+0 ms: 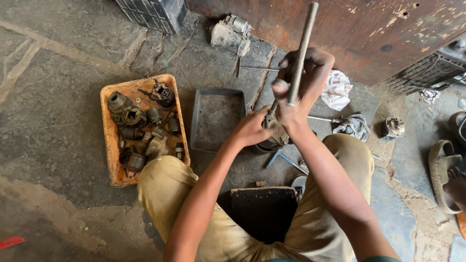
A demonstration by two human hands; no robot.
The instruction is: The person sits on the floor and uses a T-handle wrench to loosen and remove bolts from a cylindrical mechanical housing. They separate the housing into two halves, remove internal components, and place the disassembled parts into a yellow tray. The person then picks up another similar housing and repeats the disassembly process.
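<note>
My right hand (303, 85) is closed around a long grey metal rod (303, 46) that points up toward the camera. Its lower end meets a small greasy metal part (275, 127) on the floor between my knees. My left hand (252, 127) grips that part from the left side and steadies it. Both forearms reach forward over my tan trousers.
An orange tray (110, 160) with several greasy motor parts lies at the left. Beside it is an empty grey tray (216, 115). A starter motor (231, 35), rags (337, 89), a blue-handled tool (286, 159), a rusty metal panel (369, 29) and another person's sandalled foot (449, 177) surround me.
</note>
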